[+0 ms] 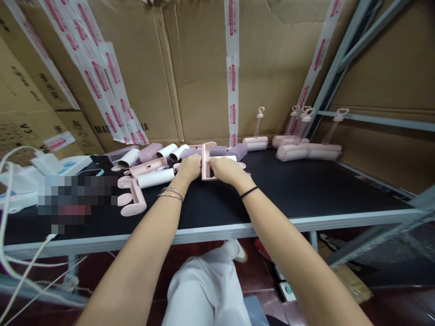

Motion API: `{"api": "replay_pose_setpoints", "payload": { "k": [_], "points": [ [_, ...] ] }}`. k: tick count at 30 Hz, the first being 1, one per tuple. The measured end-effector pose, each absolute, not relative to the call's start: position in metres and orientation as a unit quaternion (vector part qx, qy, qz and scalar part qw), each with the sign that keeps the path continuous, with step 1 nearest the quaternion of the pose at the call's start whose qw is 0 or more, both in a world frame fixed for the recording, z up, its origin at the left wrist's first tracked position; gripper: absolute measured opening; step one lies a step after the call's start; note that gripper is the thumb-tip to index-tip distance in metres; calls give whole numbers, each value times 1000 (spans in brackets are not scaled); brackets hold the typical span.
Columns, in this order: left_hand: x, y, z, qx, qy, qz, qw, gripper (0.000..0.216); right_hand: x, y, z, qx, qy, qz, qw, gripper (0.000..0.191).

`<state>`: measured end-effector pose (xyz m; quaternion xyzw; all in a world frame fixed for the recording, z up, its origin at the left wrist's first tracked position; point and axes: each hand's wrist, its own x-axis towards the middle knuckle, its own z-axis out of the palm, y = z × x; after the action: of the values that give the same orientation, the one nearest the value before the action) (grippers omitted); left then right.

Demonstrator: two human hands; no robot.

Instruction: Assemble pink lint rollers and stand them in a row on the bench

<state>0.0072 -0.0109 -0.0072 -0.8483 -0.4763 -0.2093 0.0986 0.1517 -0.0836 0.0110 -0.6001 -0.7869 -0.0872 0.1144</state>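
A pale pink plastic frame (205, 164) stands upright between my two hands, just above the black tabletop. My left hand (190, 167) is closed on its left side. The fingers of my right hand (224, 170) are bent and closed at its inner right side, with the fingertips partly hidden. Behind my right hand lies a white roll (231, 158). Left of my left hand lie another white roll (156, 178), a long pink trough-like piece (147, 167) and a pink open frame (137, 197) with round ends.
Purple cases (150, 152) and several white tubes lie along the back. Pink cylinders (309, 151) with clear stems and heart-shaped tops stand at the right. A white power strip (73, 166) with cables is at the left. Cardboard (200, 68) walls the back; a metal edge (292, 224) runs in front.
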Motion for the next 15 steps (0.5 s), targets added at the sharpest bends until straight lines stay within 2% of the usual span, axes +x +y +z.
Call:
{"api": "replay_pose_setpoints", "payload": {
  "k": [7, 15],
  "points": [
    [6, -7, -4, -867, -439, -220, 86, 24, 154, -84, 14, -587, -790, -71, 164, 35],
    [8, -4, -8, -875, -435, -187, 104, 27, 148, -91, 17, -603, -783, -92, 121, 35]
  ]
}}
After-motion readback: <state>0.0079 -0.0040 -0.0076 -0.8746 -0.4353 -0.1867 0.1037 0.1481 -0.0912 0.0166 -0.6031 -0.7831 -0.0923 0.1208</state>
